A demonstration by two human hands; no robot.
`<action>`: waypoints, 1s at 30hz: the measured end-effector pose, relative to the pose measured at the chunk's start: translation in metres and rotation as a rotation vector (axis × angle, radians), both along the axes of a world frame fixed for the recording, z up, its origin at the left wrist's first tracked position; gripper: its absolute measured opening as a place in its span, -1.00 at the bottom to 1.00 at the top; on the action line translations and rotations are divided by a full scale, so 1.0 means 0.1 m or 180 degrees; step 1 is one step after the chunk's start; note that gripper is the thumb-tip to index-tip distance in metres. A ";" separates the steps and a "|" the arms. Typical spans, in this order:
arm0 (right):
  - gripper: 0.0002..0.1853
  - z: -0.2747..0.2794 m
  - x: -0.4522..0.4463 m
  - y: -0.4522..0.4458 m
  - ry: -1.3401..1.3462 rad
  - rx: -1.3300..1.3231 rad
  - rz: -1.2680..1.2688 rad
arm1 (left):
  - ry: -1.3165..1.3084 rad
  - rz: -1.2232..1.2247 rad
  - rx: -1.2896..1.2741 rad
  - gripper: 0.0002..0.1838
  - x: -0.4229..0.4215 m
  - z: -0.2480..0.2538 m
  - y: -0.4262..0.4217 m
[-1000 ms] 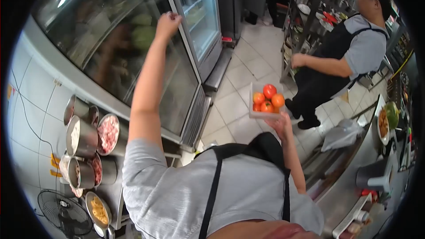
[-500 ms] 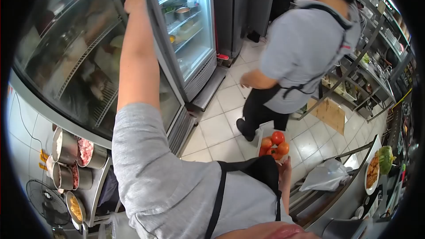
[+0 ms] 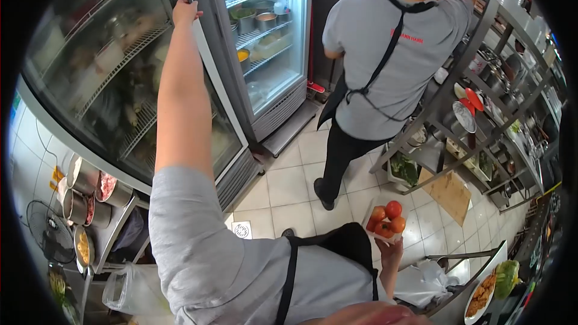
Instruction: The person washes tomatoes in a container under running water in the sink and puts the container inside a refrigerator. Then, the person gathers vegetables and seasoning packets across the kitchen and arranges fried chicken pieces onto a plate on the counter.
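Note:
My left hand (image 3: 185,12) is at the end of my outstretched arm, its fingers curled round the edge of the glass fridge door (image 3: 208,78). Behind the fogged glass are wire shelves with blurred contents. Low on the right, my right hand (image 3: 390,254) supports a white plastic container (image 3: 371,212) from below. Several red-orange tomatoes (image 3: 383,229) sit in it, close to my black apron (image 3: 337,244).
A co-worker (image 3: 385,66) stands ahead, back to me, one arm raised beside a metal rack (image 3: 448,93). A lit glass-door fridge (image 3: 265,54) holds metal pots. Meat-filled pots (image 3: 111,191) stand at left. A cutting board (image 3: 448,197) leans low by the rack.
The co-worker has moved toward the rack, turned their back and raised an arm. My right hand and the tomato container have shifted slightly right and down in view. My left hand stays at the door.

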State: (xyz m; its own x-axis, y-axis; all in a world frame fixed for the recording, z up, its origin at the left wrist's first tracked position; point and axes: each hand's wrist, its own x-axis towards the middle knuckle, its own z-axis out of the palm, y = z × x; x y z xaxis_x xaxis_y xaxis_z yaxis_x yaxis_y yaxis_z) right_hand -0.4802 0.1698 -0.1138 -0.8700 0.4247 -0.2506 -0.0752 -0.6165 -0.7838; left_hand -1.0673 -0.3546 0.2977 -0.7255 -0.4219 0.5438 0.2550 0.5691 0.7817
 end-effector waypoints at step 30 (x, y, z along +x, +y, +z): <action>-0.48 0.84 -4.76 -0.28 0.0632 -0.0788 0.3274 | 0.0892 0.0576 0.0060 -0.77 3.35 -0.60 1.73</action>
